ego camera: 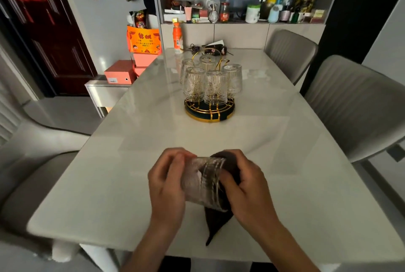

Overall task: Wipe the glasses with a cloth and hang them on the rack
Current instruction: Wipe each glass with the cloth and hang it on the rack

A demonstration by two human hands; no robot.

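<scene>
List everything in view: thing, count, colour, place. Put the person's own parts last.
Clear embossed drinking glass: one, held sideways between both hands, near table edge.
Dark brown cloth: one, pushed into the glass's mouth, tail hanging down.
Gold wire rack with round dark base: one, table centre.
Clear embossed glasses on the rack: five visible, upside down.
Pale marble-look table: one.
Grey padded chairs: two at right, at least one at left.
Orange drink bottle: one, far table end.
Orange-pink boxes: several, left of table.
Shelf of bottles and jars: many, mixed colours, back wall.
Dark red door: one, left.
Left hand: grips the glass's base end.
Right hand: holds the cloth at the glass's mouth.
</scene>
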